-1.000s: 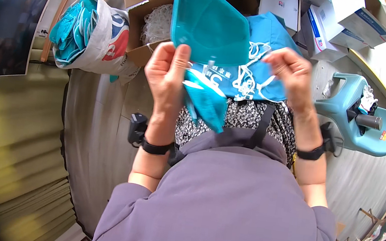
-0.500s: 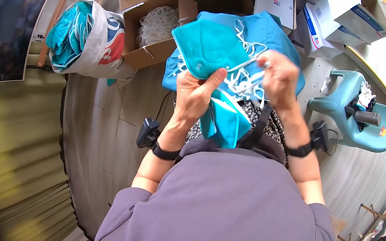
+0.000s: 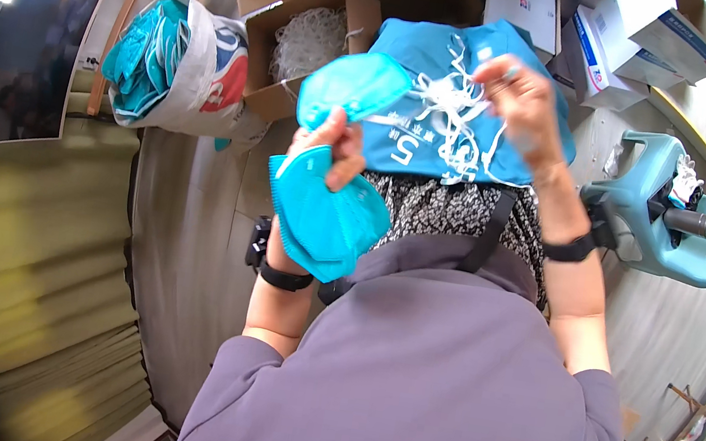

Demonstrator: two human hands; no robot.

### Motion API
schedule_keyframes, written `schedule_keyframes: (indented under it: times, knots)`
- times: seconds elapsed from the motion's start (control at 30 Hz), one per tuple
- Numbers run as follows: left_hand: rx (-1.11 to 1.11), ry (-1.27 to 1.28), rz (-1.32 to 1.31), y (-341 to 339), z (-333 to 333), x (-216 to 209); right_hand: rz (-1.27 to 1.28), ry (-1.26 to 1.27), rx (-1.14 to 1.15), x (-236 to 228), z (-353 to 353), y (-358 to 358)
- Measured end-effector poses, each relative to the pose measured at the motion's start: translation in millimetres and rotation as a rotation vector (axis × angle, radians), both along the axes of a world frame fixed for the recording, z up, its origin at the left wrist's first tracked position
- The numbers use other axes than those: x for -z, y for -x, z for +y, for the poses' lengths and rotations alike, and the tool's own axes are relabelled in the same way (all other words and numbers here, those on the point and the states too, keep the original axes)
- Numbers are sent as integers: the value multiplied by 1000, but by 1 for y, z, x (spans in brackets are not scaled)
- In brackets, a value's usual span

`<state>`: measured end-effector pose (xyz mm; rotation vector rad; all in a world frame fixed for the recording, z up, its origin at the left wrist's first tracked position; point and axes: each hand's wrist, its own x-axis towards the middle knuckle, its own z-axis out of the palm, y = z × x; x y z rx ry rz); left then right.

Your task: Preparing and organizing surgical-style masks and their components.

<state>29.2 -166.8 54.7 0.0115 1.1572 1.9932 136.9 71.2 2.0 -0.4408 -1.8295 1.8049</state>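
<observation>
My left hand (image 3: 334,146) is closed on teal face masks. One cup-shaped mask (image 3: 357,82) stands up past the thumb, and a small stack of masks (image 3: 326,217) hangs below the palm, over the wrist. Up and to the right, my right hand (image 3: 524,105) is pinched, somewhat blurred, with a bit of white elastic strap (image 3: 485,55) at its fingertips. Between the hands, a tangle of white straps (image 3: 453,99) lies on a blue cloth (image 3: 407,41) with white print, spread over my lap. A white band runs from the upper mask's edge toward that tangle.
On the left stands a white bag (image 3: 199,79) stuffed with teal masks. Beyond it, a cardboard box (image 3: 271,97) holds a mass of clear-white strands. White cartons (image 3: 591,60) are piled far right, near a blue-green plastic stool (image 3: 634,235) bearing a dark cylinder.
My left hand has shifted left, turning the masks so the stack hangs over my wrist. My right hand has risen slightly, away from the upper mask. More of the strap tangle shows.
</observation>
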Motion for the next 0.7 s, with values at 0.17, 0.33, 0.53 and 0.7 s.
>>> schedule_keyframes:
  times: [0.17, 0.33, 0.53, 0.7]
  knots:
    - [212, -10, 50, 0, 17, 23, -35, 476, -434, -19, -61, 4]
    - [225, 96, 98, -2, 5, 26, 50, -131, -251, 6, -69, -4]
    - [-41, 8, 114, 5, -35, -22, -219, -215, -51, 60, 13, -15]
    - [192, 307, 371, 11, -15, -1, -258, 246, -282, -3, -23, 9]
